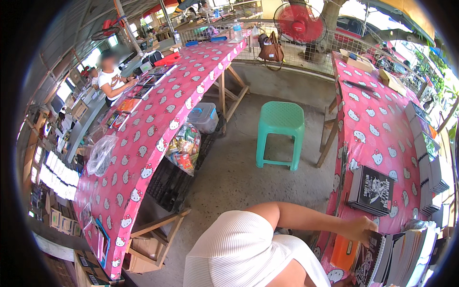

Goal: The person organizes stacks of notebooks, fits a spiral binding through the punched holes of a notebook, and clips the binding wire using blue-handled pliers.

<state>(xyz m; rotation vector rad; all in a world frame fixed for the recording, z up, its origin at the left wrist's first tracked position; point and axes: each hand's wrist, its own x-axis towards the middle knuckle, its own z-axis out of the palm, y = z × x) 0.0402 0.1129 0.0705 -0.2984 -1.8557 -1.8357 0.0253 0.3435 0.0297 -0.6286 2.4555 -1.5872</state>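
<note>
My left hand [359, 230] reaches across to the right-hand table, its fingers curled over the top corner of a black spiral notebook [367, 262]. The notebook stands tilted against a row of similar notebooks [402, 256] lined up on edge. Of my right hand [346, 281] only a sliver shows at the lower edge, close to the notebook's lower part; its fingers are hidden. An orange item [343, 252] lies beside the notebook. Just beyond my left hand, a stack of black notebooks [375, 190] with white cover art lies flat.
Stacked notebooks [428, 158] line the far side of the pink-covered table [356, 129]. A green stool [281, 129] stands on the floor. A second pink table [162, 107] runs along the left, with a person [112, 81] seated behind it. A red fan [300, 24] stands behind.
</note>
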